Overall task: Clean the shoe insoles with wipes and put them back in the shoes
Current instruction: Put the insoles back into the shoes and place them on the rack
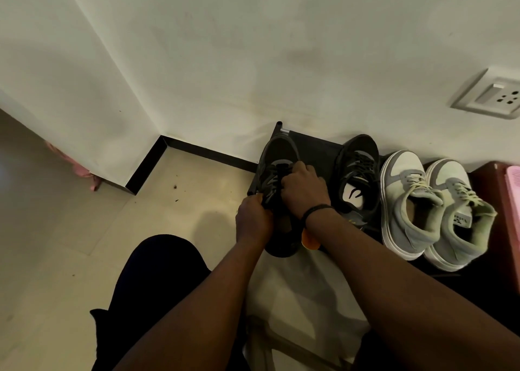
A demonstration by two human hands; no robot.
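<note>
Head view: both hands, left (253, 218) and right (302, 189), grip black shoe (277, 156) (apparently by laces)

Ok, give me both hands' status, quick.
Left hand: grips the side of the black shoe.
Right hand: curled on the same shoe's laces.

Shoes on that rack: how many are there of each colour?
Black shoes: 2, one gripped by the left hand and right hand, one beside it.
Grey-and-white shoes: 2.
Total: 4
</note>
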